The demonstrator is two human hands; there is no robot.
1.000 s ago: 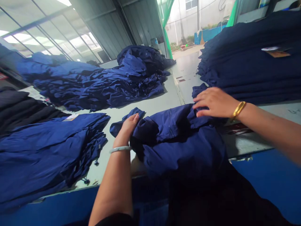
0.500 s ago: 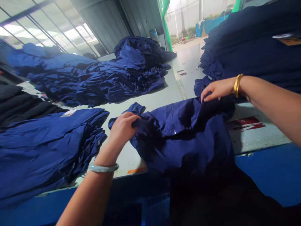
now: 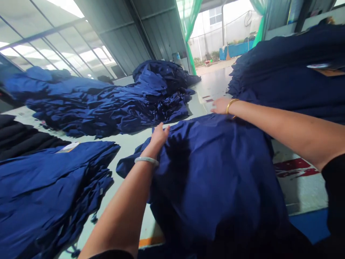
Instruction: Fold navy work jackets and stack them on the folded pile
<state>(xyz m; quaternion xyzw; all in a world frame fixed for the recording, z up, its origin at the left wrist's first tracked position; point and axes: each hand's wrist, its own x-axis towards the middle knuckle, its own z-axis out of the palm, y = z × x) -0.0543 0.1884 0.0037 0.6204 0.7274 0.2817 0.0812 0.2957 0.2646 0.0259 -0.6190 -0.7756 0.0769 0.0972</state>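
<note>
A navy blue jacket (image 3: 210, 162) lies spread on the table in front of me, its near part hanging over the front edge and dark in shadow. My left hand (image 3: 161, 135) is at the jacket's far left corner, fingers stretched and apart, above the cloth. A shadow with spread fingers falls on the fabric beside it. Over the far right part of the jacket is my right hand (image 3: 221, 105), slightly blurred, with its fingers reaching left and nothing visible in them. A sleeve-like fold sticks out at the left, below my left wrist.
Flat stacks of navy garments stand at left (image 3: 40, 180) and right (image 3: 285, 79), each with a paper tag on it. A loose heap of blue garments (image 3: 115, 100) covers the far side of the pale table (image 3: 304, 194). Black folded cloth (image 3: 27, 136) lies far left.
The jacket's opening and zip are no longer visible; its cloth now lies smoother and farther across the table. Both hands have moved forward and inward, and their fingers have loosened from the fabric.
</note>
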